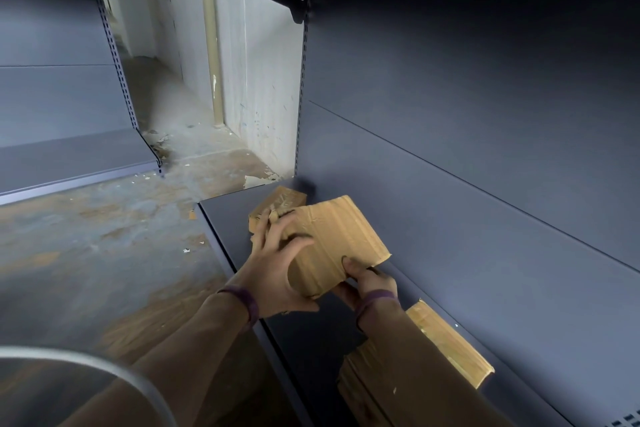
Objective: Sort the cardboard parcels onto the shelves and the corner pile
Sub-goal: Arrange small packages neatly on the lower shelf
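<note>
While the held parcel (341, 236) hung tilted over the bottom shelf (225, 218), nothing but the two hands carried it, so the risks were mostly about the set-down.

Biggest risk was the shelf front edge. The parcel sat nearer the front than the back panel (485, 191), so if it was put down short it could tip off onto the floor (104, 236).

Next was the far parcel (284, 198), which lay flat at the far left end of the shelf, just behind the held one. Sliding the held one leftward would likely shove it toward the open end.

The near parcels (450, 347) lay under the right forearm, and pulling the elbow back could knock them.

The cardboard looked worn and creased, with a ragged right corner, so I judged a hard squeeze might buckle it.

Left hand (277, 263): fingers spread and curled over the top left face, thumb along the near lower edge, gripping firmly.

Right hand (372, 282): thumb pressed on the near face. The fingers went under the parcel and were hidden, so it probably cupped it from below. Wrist sat low, close to the shelf.
</note>
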